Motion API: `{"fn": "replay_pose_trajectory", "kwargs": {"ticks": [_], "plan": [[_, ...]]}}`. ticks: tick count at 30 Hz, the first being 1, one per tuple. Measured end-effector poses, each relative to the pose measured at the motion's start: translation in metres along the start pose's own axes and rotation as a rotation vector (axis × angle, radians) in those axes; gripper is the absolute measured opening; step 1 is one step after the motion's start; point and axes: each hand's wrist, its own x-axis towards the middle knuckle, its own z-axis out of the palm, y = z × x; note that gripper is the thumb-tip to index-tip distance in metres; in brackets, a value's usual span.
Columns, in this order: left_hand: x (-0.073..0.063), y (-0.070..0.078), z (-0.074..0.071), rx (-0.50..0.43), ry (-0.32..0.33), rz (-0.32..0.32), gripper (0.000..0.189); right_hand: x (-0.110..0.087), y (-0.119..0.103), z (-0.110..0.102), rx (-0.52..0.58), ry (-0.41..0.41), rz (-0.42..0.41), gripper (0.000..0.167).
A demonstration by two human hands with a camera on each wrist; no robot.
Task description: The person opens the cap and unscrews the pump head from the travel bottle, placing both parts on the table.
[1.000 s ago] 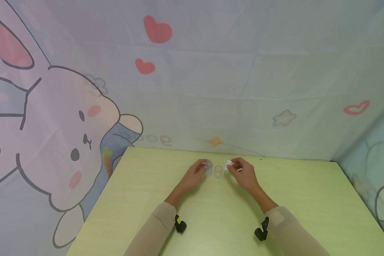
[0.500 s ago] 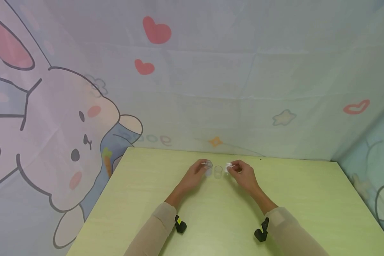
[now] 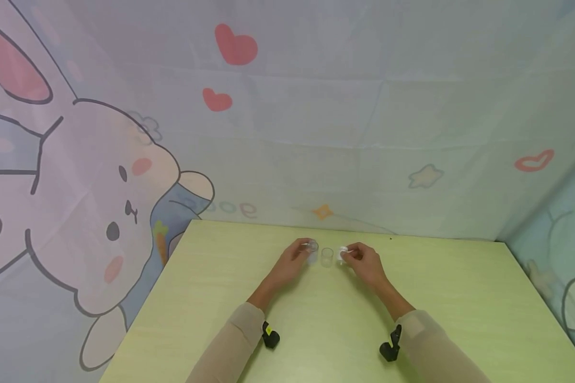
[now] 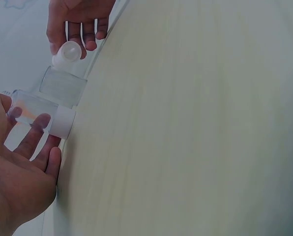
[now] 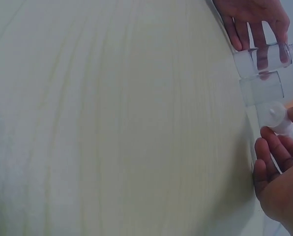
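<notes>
My left hand [image 3: 287, 267] holds a small clear bottle [image 4: 33, 105] upright on the table, with its neck uncapped and a whitish band at its base. Just right of it stands a clear cup [image 3: 327, 258], touched by neither hand. On the cup's other side, my right hand [image 3: 368, 267] pinches a white bottle cap [image 5: 275, 115] between thumb and fingers. In the left wrist view the cap [image 4: 68, 53] shows a round face with a ring in its middle. Its exact type is hard to tell.
The pale yellow-green table [image 3: 326, 330] meets a printed cloth backdrop [image 3: 316, 133] right behind the bottle and cup. A small dark speck [image 3: 390, 239] lies near the back edge. Black wrist cameras [image 3: 270, 336] sit at both cuffs.
My right hand has lowered the white cap slightly and turned it a little beside the cup. The left hand, bottle and cup stay where they were.
</notes>
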Motion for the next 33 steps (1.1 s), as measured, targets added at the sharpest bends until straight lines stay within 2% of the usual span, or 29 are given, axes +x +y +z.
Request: {"fn": "replay_pose_trajectory", "kwargs": {"ticks": [6, 16, 24, 33], "plan": [[0.0007, -0.0016, 0.0003, 0.01, 0.001, -0.003, 0.037, -0.0006, 0.0022, 0.0006, -0.021, 0.003, 0.015, 0.03], [0.0016, -0.002, 0.0012, -0.011, 0.018, 0.033, 0.036, 0.003, 0.0088, 0.0031, -0.117, -0.028, 0.0, 0.028], [0.0008, -0.0001, 0.0003, 0.01, -0.002, 0.011, 0.037, 0.0026, 0.0089, 0.0027, -0.142, -0.037, -0.021, 0.024], [-0.0015, -0.0012, -0.001, 0.016, 0.001, 0.032, 0.038, -0.0007, 0.006, 0.0057, -0.167, -0.054, -0.02, 0.025]]}}
